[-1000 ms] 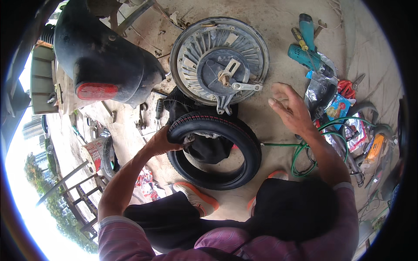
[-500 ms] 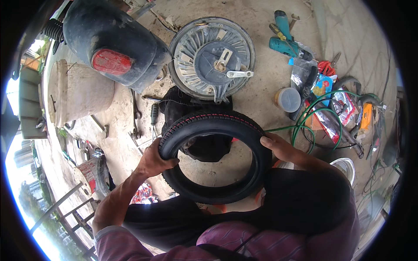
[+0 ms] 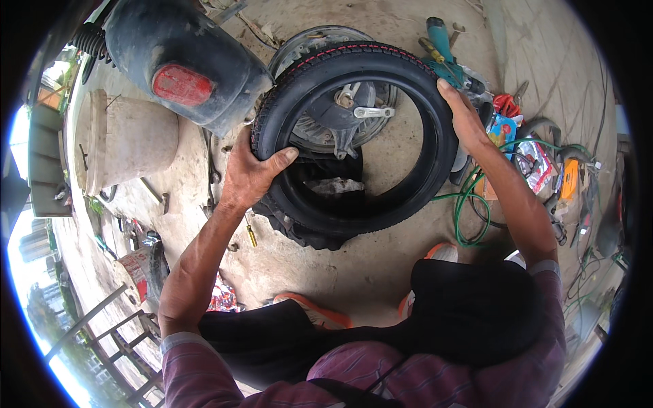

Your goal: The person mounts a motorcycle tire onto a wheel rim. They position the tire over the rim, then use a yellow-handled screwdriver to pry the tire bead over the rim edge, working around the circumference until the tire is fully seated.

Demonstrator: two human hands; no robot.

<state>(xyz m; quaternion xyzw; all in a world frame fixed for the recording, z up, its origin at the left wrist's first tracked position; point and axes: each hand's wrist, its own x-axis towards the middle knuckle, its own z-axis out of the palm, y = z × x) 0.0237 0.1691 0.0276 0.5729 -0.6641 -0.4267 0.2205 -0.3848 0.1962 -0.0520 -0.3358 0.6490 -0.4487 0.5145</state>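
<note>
A black scooter tyre [image 3: 354, 136] with a thin red line along its tread is held up in both hands above a dusty concrete floor [image 3: 354, 265], its opening framing a metal wheel rim with brake drum [image 3: 343, 109] that lies flat on the ground behind it. The left hand [image 3: 248, 173] is clamped on the tyre's left sidewall, thumb hooked over the inner bead and fingers wrapped behind the tread. The right hand [image 3: 462, 115] grips the upper right of the casing, palm against the tread and fingertips over the shoulder.

The tyre looks moderately light for its size but stiff at the beads and springy through the sidewalls, so it would likely flex under a one-sided pull; its rubber appears dry and grippy rather than slick. Opposite holds across the ring, as here, seem the steadiest purchase.

Beneath it on the ground sits a crumpled black inner tube or old tyre [image 3: 309, 231]. To the upper left are a scooter's black rear mudguard with a red reflector [image 3: 183, 64] and a pale plastic bucket [image 3: 129, 139]. On the right lie a green hose [image 3: 476, 197], a teal power drill [image 3: 445, 51] and scattered small tools [image 3: 551, 170].
</note>
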